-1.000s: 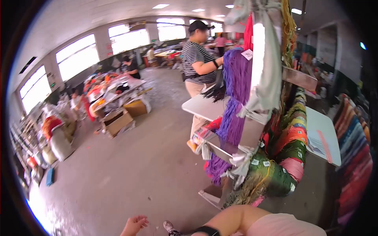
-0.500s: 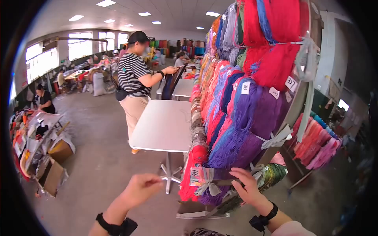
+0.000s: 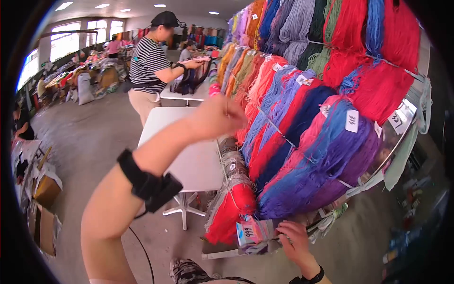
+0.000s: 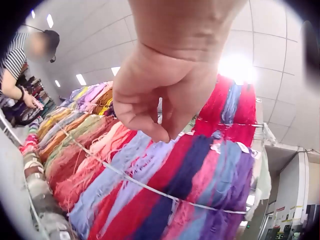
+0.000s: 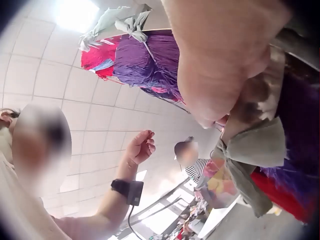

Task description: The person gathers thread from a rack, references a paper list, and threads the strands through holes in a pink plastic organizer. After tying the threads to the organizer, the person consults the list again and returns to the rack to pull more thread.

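My left hand is raised in front of the skeins of yarn on a rack. Its fingers bend loosely with thumb and fingertips close together, and nothing shows between them in the left wrist view. Behind it hang red, navy, pink, light blue and purple skeins, with a pale cord running across them. Lower down, my right hand rests at the end of the rack's lower rail, fingers extended. Beside it are a numbered label and a grey cloth tie. Part of the right fingers is hidden in the right wrist view.
A white table stands left of the rack. Beyond it, a person in a striped shirt handles dark strands at another table. Cardboard boxes and heaped goods line the left side. A cable hangs below my left arm.
The view has swung right and closer to the rack. My left hand has risen from low by the table to the skeins; my right hand stays by the lower rail's end.
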`<state>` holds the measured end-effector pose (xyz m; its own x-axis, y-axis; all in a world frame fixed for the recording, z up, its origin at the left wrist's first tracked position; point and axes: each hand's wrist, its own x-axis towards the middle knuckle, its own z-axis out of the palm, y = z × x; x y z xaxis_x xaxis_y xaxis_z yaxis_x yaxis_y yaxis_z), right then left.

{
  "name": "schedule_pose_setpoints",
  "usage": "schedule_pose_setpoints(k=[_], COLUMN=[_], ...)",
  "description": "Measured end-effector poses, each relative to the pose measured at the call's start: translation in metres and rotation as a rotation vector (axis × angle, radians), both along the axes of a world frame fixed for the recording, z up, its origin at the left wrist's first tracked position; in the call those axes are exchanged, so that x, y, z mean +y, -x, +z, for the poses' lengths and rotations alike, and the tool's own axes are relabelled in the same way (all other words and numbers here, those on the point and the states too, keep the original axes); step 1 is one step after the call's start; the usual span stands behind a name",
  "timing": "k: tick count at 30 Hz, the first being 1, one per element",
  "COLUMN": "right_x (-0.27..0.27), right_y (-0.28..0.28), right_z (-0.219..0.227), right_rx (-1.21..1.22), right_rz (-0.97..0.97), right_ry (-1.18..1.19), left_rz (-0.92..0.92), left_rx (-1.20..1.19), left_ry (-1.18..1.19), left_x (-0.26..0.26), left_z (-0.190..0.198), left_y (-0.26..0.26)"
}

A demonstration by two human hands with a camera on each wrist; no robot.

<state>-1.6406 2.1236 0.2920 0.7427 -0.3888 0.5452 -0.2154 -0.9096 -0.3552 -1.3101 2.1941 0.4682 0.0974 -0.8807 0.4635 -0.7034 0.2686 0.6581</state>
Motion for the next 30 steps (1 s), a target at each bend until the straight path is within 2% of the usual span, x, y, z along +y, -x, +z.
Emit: schedule_pose_setpoints(k=[1, 4, 7, 10, 11, 14, 15, 18, 20, 21, 22, 24, 26, 28, 30], right_x=[0.002, 0.013, 0.028, 0.045, 0.051, 0.084, 0.094, 0.117, 0.12, 0.12, 0.12, 0.116, 0.115, 0.112, 0.111], right_y=[-0.003, -0.017, -0.035, -0.052, -0.056, -0.07, -0.072, -0.093, -0.107, -0.113, -0.116, -0.121, -0.123, -0.127, -0.131], right_z=[0.0, -0.003, -0.009, -0.002, -0.003, -0.008, -0.013, -0.01, -0.007, -0.005, -0.006, -0.009, -0.011, -0.012, -0.014], right_rx=[-0.017, -0.145, -0.209, -0.149, -0.149, -0.234, -0.295, -0.253, -0.162, -0.109, -0.1, -0.087, -0.121, -0.15, -0.162], right_rz=[-0.036, -0.224, -0.421, -0.591, -0.633, -0.832, -0.864, -0.932, -0.951, -0.954, -0.976, -1.017, -1.051, -1.079, -1.104], right_ry=[-0.009, -0.123, -0.089, -0.02, -0.026, 0.026, -0.065, -0.033, 0.061, 0.108, 0.125, 0.168, 0.153, 0.155, 0.17], left_rz=[-0.034, -0.021, -0.01, 0.002, -0.065, -0.05, -0.097, -0.338, -0.452, -0.433, -0.405, -0.469, -0.582, -0.688, -0.711], left_rx=[0.076, -0.011, -0.03, -0.053, -0.061, -0.147, -0.088, 0.012, -0.077, -0.151, -0.208, -0.323, -0.311, -0.227, -0.096], left_ry=[-0.022, -0.006, 0.066, 0.083, 0.121, 0.189, 0.172, 0.143, 0.252, 0.275, 0.097, 0.323, 0.61, 0.495, 0.507], left_x=[-0.017, -0.059, -0.09, -0.116, -0.132, -0.17, -0.185, -0.216, -0.21, -0.201, -0.176, -0.166, -0.16, -0.144, -0.138], left_z=[0.006, 0.033, 0.058, 0.073, 0.072, 0.058, 0.047, 0.012, -0.001, -0.005, 0.004, -0.01, -0.019, -0.016, -0.013], left_y=[-0.02, -0.074, -0.119, -0.152, -0.166, -0.192, -0.198, -0.198, -0.179, -0.167, -0.154, -0.138, -0.119, -0.1, -0.076])
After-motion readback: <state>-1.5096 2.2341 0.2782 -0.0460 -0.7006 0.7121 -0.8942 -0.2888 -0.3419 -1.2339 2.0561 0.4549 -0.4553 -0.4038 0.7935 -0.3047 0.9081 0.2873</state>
